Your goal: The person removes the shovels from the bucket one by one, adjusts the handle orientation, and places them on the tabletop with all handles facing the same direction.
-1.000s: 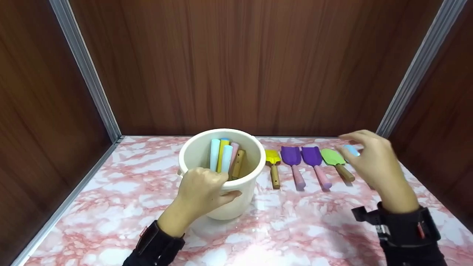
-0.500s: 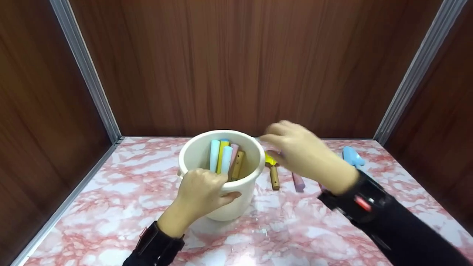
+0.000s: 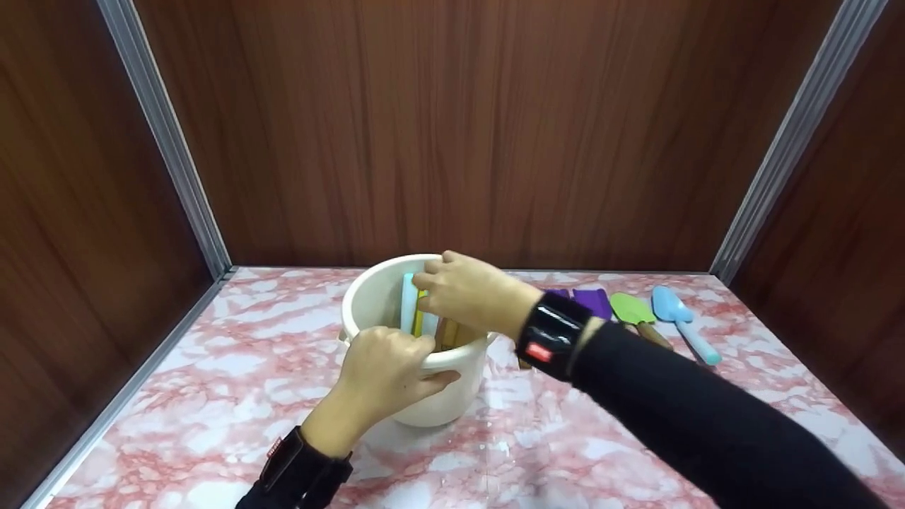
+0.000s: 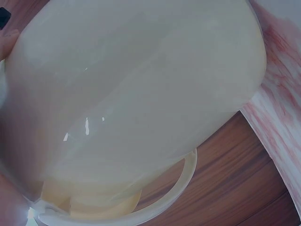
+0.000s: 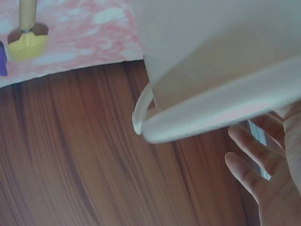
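Note:
A cream bucket (image 3: pixel 438 399) stands on the table, with several shovel handles upright inside it. My left hand (image 3: pixel 385 364) grips its near rim, thumb outside. My right hand (image 3: pixel 470 290) reaches over the bucket's opening, above the handles. In the right wrist view its fingers (image 5: pixel 247 176) are spread and loosely bent beside the rim, with a light blue strip behind them. Left of the fingers in the head view, a light blue handle (image 3: pixel 408 300) and a yellow handle (image 3: pixel 418 322) show; the right hand partly covers the others.
Right of the bucket lie a purple shovel (image 3: pixel 592 302), a green shovel (image 3: pixel 631 308) and a light blue trowel (image 3: pixel 669 304). A yellow shovel (image 5: pixel 28 47) shows in the right wrist view. Wood-grain panels (image 3: pixel 452 127) enclose the marbled table (image 3: pixel 212 396).
My right hand has swept left from near the light blue trowel, across the row of shovels, to the bucket's opening. The left hand has stayed on the rim.

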Available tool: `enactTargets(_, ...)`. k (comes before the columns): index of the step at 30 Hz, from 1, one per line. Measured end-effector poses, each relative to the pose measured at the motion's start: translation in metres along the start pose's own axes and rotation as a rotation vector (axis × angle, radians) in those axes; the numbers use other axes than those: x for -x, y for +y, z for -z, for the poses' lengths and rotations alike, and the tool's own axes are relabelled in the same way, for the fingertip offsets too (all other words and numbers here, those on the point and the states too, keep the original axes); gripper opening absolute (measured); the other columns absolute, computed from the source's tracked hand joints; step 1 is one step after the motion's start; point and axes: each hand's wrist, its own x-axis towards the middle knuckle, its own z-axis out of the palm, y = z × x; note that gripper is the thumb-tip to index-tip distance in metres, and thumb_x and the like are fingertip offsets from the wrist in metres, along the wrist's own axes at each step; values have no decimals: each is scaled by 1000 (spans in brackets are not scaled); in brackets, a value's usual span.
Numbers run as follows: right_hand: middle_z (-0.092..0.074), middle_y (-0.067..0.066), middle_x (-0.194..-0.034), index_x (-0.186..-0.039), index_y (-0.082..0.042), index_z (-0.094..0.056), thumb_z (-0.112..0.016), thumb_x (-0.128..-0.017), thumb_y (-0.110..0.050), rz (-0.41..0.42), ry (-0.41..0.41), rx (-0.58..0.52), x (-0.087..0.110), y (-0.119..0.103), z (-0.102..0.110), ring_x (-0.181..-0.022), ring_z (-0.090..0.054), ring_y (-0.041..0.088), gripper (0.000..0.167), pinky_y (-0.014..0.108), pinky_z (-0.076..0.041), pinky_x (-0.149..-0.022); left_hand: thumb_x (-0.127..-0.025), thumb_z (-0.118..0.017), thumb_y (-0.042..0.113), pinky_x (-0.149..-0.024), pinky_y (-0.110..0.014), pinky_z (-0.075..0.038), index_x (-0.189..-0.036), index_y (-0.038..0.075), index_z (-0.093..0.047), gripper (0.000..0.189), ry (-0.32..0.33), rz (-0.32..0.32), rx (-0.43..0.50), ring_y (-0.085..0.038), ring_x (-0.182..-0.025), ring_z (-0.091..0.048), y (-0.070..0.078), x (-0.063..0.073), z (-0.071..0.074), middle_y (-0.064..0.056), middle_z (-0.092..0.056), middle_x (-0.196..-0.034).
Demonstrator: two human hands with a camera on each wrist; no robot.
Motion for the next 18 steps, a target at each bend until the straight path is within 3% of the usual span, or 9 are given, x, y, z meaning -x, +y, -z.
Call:
enactTargets(4,-71,-5,-111,-108,-30,-78,-79,-89,-29,36,-14,-34,-15,-6,-6,-103,-64,19,19,34,-51,-85,-70,-92,59,-41,-33,-36,-63,19,-54,56,8,4,11,-13,-42,-41,0,0,0,9,-44,-51)
enactTargets(8,-75,-6,-102,-96,-29,-79,-76,-88,-25,1,16,-76,-21,-10,-14,-95,-67,19,10,35,-52,-80,-69,-93,58,-41,-33,-36,-64,18,-55,55,19,0,17,-13,-42,-40,0,0,-1,8,-44,-52)
enactTargets(11,-76,-6,-99,-92,-29,-79,-74,-86,-15,-35,27,-120,-22,-14,-23,-93,-68,19,16,35,-53,-78,-70,-93,57,-41,-33,-37,-66,17,-55,55,26,-8,23,-14,-42,-40,0,0,-1,7,-45,-52)
enactTargets(18,-75,-6,-92,-86,-27,-78,-75,-83,-12,-79,73,-148,-25,-20,-34,-90,-68,18,15,35,-56,-73,-72,-92,57,-41,-33,-36,-67,17,-55,55,31,-15,33,-13,-43,-37,-1,0,-2,8,-45,-52)
